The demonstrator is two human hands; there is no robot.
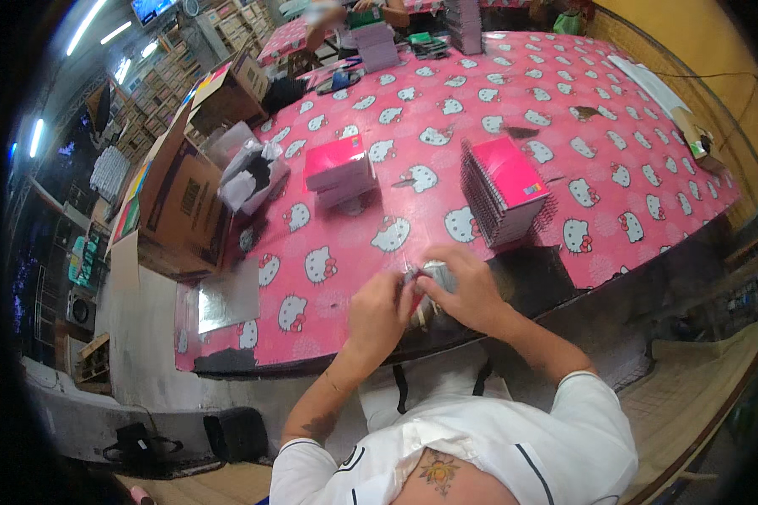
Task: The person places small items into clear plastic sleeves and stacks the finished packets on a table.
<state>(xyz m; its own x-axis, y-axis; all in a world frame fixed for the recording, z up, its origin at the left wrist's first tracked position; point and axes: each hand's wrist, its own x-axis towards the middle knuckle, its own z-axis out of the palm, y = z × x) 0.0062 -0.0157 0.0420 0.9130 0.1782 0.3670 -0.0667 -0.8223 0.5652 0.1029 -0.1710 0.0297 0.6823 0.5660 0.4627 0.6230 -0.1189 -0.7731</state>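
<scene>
Just nearer the person than the tall stack of pink, wire-bound notebooks [518,177], the left hand [377,310] and right hand [473,292] pinched a small, shiny grey object [438,273] in their fingers.

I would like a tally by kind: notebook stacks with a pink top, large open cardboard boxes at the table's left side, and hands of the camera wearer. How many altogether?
Pink-topped notebook stacks: 2
Large open cardboard boxes: 2
Wearer's hands, left hand and right hand: 2
Total: 6
</scene>
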